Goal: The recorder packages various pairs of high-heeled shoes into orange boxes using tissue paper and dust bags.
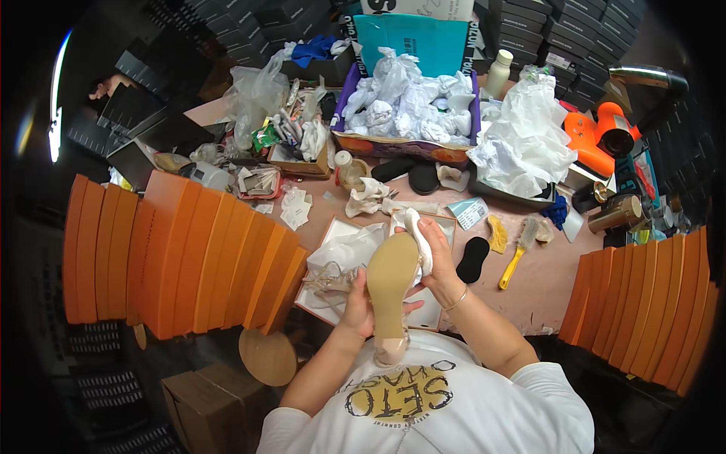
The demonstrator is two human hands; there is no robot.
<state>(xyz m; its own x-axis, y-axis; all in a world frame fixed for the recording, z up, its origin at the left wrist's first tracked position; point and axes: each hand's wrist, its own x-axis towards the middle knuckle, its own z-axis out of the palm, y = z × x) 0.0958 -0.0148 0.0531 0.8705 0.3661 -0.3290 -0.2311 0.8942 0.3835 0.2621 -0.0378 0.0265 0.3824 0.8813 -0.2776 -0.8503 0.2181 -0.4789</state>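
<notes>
A heeled sandal (391, 280) is held sole up in front of my chest, its tan sole toward me and its heel at the bottom. My left hand (358, 309) grips it along the left edge near the middle. On the right side of the toe, my right hand (441, 261) presses a white cloth (415, 231) against the shoe; some of its fingers pass behind the sole. Under my hands lies an open shoebox (421, 312) with white tissue paper (350, 247) in it. Another sandal with clear straps (333, 278) rests on that paper, partly hidden by my left hand.
Orange shoeboxes (174, 250) are stacked at the left, with more orange boxes (643, 291) at the right. A purple carton (408, 145) of crumpled paper stands behind. Nearby lie a yellow-handled brush (516, 261), a black insole-shaped pad (473, 259) and a yellow cloth (497, 234).
</notes>
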